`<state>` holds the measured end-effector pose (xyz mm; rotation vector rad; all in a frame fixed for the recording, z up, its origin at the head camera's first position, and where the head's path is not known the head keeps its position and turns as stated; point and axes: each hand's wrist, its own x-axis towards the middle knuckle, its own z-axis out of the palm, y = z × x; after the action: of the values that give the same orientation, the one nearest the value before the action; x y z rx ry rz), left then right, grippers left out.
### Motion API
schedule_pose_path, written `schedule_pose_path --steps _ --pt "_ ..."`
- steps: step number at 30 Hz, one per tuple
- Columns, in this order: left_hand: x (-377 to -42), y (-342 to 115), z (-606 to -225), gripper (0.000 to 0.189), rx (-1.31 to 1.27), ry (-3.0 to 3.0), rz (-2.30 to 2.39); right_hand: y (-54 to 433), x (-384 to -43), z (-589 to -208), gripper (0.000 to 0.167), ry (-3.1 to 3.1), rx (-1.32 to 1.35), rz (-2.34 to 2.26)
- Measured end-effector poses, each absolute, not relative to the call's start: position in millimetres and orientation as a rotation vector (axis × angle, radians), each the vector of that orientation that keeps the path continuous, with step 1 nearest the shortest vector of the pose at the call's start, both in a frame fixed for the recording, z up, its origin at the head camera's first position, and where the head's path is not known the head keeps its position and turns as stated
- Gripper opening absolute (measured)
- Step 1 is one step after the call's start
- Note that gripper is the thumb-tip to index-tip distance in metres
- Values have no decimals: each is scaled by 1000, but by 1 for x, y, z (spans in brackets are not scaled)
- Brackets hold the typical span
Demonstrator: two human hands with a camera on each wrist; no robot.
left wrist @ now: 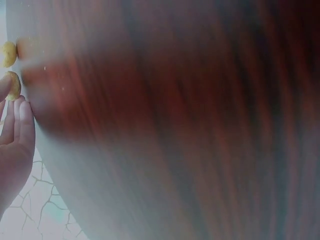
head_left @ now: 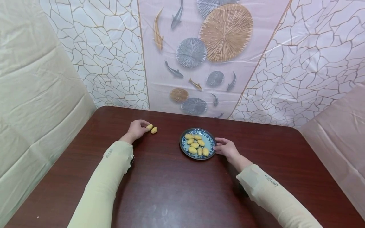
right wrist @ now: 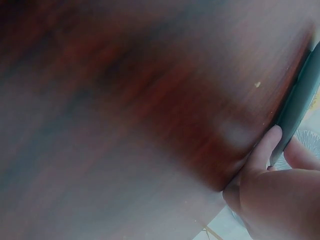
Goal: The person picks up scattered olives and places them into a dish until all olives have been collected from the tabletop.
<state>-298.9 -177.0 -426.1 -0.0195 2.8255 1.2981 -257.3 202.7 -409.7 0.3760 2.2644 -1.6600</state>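
Note:
Near the far left of the table, my left hand (head_left: 138, 129) pinches a small yellow oval potato (head_left: 149, 127) between thumb and fingers. A second yellow potato (head_left: 154, 130) lies right beside it on the wood. In the left wrist view, the held potato (left wrist: 14, 86) shows at the left edge, at the fingertips, with the other potato (left wrist: 9, 54) just above it. My right hand (head_left: 227, 148) grips the right rim of a round blue-patterned plate (head_left: 184, 152). On the plate lie several more yellow potatoes (head_left: 195, 145). The plate's dark side (right wrist: 299, 97) stands between thumb and fingers in the right wrist view.
The dark red-brown wooden table (head_left: 171, 193) has rounded far corners. Behind it hangs a patterned cloth (head_left: 171, 60) with fish and round leaf shapes. Pale fabric (head_left: 31, 82) closes off the left side, and more fabric (head_left: 336, 139) the right.

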Motion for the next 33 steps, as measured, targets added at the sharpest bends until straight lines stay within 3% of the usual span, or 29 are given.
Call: schedule_pose_path --steps 33 --pt "-294 -152 -390 32 113 2824 1445 202 -254 -408 53 2263 328 -1658"
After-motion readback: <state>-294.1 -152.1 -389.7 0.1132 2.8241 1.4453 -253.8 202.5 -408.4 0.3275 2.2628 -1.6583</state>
